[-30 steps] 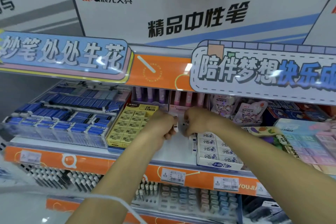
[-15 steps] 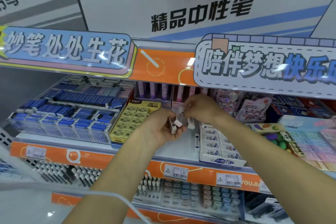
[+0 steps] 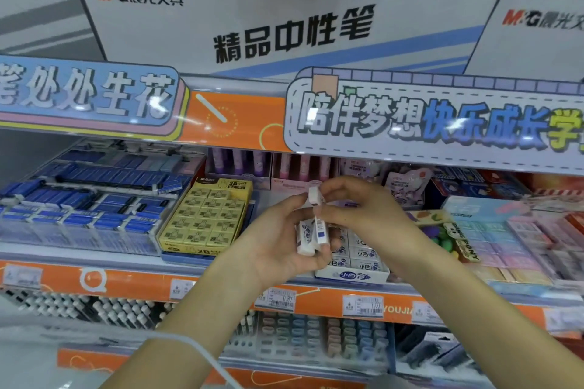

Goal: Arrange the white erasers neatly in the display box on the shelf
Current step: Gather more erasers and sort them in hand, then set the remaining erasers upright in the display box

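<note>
Your left hand [image 3: 278, 240] is raised in front of the shelf with its palm turned up, fingers curled around two small white rectangular erasers in blue-printed sleeves [image 3: 311, 237], which stand on end side by side against your fingers. Your right hand [image 3: 357, 208] is just beside it, thumb and forefinger pinched on a third white eraser [image 3: 314, 196], held upright above the two in your left hand; your left fingertips reach up close to it, though whether they touch it is hard to tell.

The white cardboard display box with blue lettering on its front [image 3: 352, 275] sits on the orange-edged shelf [image 3: 132, 283] directly behind and below your hands. Rows of the same white erasers lie flat inside it, partly hidden by your right wrist.

To the left of that box, with a bare strip of shelf between them, is a yellow carton of 2B erasers [image 3: 205, 218], and further left a clear tray of blue-wrapped erasers [image 3: 79, 218]. To the right are pastel packs [image 3: 518, 237]. White price tags [image 3: 279, 297] are clipped to the shelf edge below your hands
</note>
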